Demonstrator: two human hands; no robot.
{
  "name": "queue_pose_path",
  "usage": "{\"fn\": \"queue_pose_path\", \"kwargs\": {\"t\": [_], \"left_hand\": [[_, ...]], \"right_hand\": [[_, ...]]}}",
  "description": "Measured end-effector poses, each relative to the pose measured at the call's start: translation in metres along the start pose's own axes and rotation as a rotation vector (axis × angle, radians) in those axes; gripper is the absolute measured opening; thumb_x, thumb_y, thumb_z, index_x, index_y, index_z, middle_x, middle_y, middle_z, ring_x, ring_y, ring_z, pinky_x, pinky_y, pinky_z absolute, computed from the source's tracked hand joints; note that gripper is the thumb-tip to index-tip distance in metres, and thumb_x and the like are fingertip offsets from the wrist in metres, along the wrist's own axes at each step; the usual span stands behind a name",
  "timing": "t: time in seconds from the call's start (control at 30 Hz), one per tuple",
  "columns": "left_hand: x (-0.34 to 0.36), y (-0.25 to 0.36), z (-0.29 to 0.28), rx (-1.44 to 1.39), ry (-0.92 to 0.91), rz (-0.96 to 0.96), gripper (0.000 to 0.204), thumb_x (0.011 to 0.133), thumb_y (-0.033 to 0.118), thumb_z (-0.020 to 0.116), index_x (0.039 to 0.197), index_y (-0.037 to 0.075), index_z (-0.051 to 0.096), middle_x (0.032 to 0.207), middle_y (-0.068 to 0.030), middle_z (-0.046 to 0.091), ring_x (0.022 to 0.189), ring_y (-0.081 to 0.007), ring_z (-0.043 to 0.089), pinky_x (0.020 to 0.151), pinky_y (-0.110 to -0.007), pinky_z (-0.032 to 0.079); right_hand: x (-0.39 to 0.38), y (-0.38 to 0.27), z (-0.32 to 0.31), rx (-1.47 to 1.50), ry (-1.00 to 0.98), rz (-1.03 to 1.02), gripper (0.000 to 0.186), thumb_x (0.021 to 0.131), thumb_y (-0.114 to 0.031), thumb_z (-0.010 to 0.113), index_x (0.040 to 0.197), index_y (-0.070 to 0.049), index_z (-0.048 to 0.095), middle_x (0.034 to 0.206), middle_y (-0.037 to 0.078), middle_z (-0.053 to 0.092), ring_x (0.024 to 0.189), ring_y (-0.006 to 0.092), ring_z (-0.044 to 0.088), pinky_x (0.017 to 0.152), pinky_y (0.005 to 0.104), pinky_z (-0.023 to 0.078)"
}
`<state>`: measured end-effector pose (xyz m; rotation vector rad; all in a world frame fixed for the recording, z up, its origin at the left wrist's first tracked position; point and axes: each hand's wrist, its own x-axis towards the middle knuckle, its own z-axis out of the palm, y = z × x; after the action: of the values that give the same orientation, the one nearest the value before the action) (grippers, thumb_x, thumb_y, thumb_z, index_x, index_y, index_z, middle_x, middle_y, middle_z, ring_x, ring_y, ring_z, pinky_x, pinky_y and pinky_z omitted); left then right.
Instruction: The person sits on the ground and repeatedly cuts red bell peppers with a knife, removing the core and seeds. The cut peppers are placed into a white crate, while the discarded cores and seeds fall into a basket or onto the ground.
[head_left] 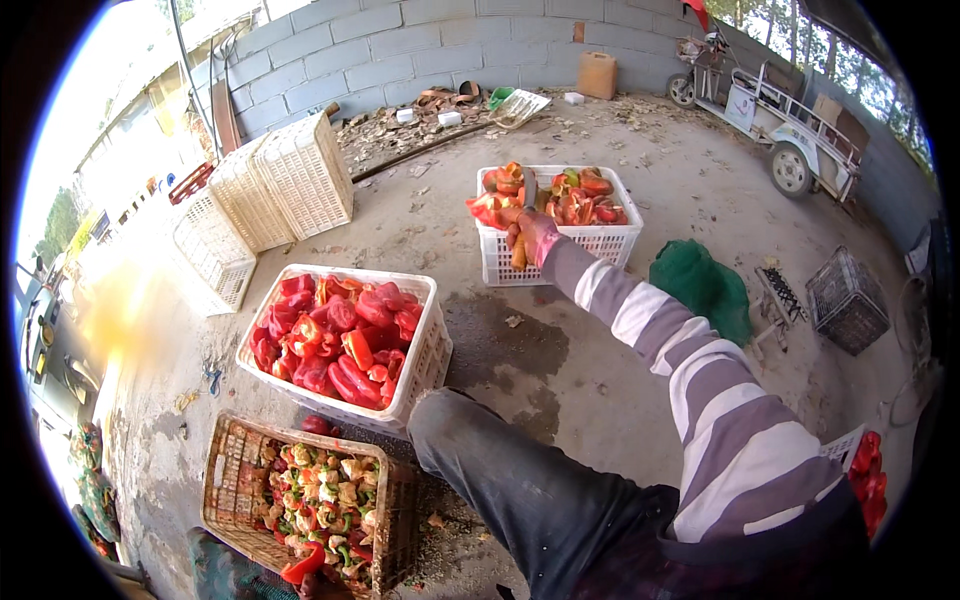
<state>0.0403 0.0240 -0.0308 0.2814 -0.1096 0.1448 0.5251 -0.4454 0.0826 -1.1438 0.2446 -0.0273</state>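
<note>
My right hand (530, 232), at the end of an outstretched striped sleeve, is closed around a wooden-handled knife (518, 253) with a grey blade. It hovers at the near rim of a white crate (625, 240) of cut red peppers (580, 205). At the lower edge my left hand (325, 584), mostly cut off, grips a piece of red pepper (303, 563) over a brown crate (228, 455) of pepper cores and stems (325, 490). Beyond that, by my knee, stands a white crate (425, 345) heaped with whole red peppers (340, 335).
Stacked pale crates (300, 180) stand at the left. A green mesh sack (703, 290) and a dark crate (848, 300) lie on the right. A three-wheeled cart (775, 120) is parked near the block wall (400, 50). Camouflage fabric (225, 565) borders the brown crate.
</note>
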Motion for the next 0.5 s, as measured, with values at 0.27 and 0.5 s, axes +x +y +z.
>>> {"fn": "queue_pose_path", "kwargs": {"t": [0.27,0.5], "left_hand": [[0.047,-0.047,0.049,0.234,0.25,0.115,0.042,0.088,0.022,0.053,0.125,0.003,0.048,0.123,-0.0146,0.051,0.112,-0.0235,0.045,0.093,-0.032,0.034],[0.064,-0.067,0.063,0.419,0.312,0.155,0.042,0.083,0.017,0.062,0.121,0.004,0.05,0.111,-0.012,0.055,0.097,-0.0218,0.051,0.08,-0.031,0.041]], "right_hand": [[0.05,0.016,-0.121,-0.04,0.202,0.03,0.013,0.085,-0.016,0.064,0.08,-0.006,0.058,0.072,0.007,0.062,0.052,0.0124,0.05,0.042,0.0275,0.038],[-0.101,0.076,-0.007,-0.189,-0.393,0.255,0.02,0.086,-0.02,0.063,0.09,0.0,0.058,0.083,0.009,0.067,0.051,0.008,0.051,0.043,0.0242,0.042]]}}
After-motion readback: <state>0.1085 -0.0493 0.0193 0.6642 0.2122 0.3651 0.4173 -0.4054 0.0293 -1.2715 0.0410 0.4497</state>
